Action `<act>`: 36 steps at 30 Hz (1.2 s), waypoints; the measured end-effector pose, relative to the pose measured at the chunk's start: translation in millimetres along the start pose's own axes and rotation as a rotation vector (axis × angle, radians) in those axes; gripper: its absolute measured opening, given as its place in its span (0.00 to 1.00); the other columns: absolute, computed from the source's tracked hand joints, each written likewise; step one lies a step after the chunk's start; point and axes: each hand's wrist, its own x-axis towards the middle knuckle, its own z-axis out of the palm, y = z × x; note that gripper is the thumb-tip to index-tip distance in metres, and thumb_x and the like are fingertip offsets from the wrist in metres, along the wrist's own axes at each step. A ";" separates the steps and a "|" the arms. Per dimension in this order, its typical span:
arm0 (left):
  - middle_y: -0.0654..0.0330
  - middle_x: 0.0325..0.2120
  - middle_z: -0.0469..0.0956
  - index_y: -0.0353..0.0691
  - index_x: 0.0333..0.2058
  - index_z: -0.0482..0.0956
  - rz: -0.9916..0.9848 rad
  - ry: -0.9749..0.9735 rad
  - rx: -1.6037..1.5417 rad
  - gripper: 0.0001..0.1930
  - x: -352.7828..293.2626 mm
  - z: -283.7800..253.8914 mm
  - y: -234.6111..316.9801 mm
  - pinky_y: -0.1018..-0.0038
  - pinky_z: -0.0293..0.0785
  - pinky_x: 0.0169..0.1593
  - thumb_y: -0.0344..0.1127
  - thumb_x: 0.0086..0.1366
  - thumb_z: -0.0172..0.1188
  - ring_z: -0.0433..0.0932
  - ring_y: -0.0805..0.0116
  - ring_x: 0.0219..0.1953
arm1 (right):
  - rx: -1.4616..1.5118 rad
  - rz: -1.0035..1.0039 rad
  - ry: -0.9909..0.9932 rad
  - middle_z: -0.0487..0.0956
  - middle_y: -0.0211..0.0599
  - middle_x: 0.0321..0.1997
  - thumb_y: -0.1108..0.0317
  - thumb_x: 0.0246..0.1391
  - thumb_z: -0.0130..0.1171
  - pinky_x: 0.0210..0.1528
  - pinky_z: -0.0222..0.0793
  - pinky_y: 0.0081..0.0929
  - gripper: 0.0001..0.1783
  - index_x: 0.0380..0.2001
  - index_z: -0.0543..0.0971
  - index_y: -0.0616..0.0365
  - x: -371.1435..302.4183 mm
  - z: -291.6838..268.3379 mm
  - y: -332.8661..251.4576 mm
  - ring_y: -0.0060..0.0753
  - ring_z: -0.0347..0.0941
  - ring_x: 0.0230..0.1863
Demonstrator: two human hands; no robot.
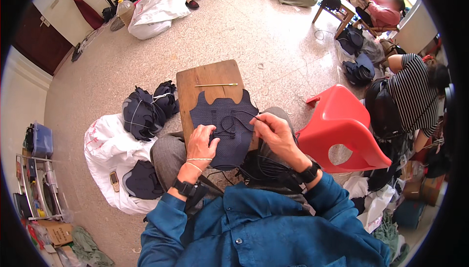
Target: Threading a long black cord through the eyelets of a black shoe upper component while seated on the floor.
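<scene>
A flat dark blue fabric piece point(222, 106), cut like a shoe upper, lies over the near part of a small wooden stool point(184, 77) between my knees. My left hand point(199, 144) bears on its left side, fingers bent onto the fabric and thumb apart. Out to the right, my right hand point(274, 132) pinches a thin black cord point(246, 112). That cord curves in a loop across the fabric, to short dark strips or slots near its middle. Across the stool's far end lies a long yellowish needle-like stick point(216, 85). What lies under my left fingers is hidden.
Left of the stool, tied bundles of dark pieces point(141, 113) sit beside a white sack point(105, 142) bearing a phone point(114, 181). A red plastic chair point(337, 115) stands close on my right. Beyond it, a person in stripes point(413, 93) sits among dark piles.
</scene>
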 end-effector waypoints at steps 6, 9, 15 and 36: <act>0.51 0.45 0.76 0.39 0.51 0.75 0.155 -0.001 0.117 0.24 12.9 -8.4 17.5 0.59 0.70 0.54 0.32 0.55 0.70 0.75 0.50 0.50 | 0.180 0.008 0.009 0.76 0.23 0.26 0.68 0.68 0.56 0.31 0.65 0.15 0.09 0.39 0.80 0.63 -13.3 0.1 -30.2 0.12 0.69 0.28; 0.51 0.52 0.76 0.37 0.53 0.74 0.210 0.002 -0.200 0.26 23.2 -22.4 63.8 0.63 0.70 0.57 0.30 0.55 0.71 0.75 0.54 0.55 | 0.065 -0.122 -0.008 0.77 0.24 0.27 0.68 0.67 0.57 0.30 0.65 0.15 0.08 0.40 0.80 0.63 -11.2 8.6 -32.8 0.11 0.69 0.29; 0.59 0.28 0.81 0.33 0.37 0.81 0.115 -0.112 -0.472 0.06 30.9 -38.1 89.7 0.72 0.75 0.45 0.29 0.69 0.58 0.80 0.64 0.34 | -0.278 -0.363 0.149 0.80 0.38 0.29 0.71 0.63 0.59 0.34 0.69 0.27 0.06 0.39 0.80 0.63 7.5 -3.6 -30.9 0.27 0.76 0.31; 0.62 0.35 0.80 0.32 0.43 0.82 0.073 0.268 -0.487 0.08 38.8 -48.1 73.0 0.80 0.72 0.44 0.29 0.72 0.58 0.77 0.76 0.38 | -0.379 -0.225 0.186 0.78 0.31 0.32 0.73 0.59 0.60 0.39 0.71 0.29 0.03 0.33 0.78 0.60 40.3 3.7 -15.8 0.25 0.75 0.32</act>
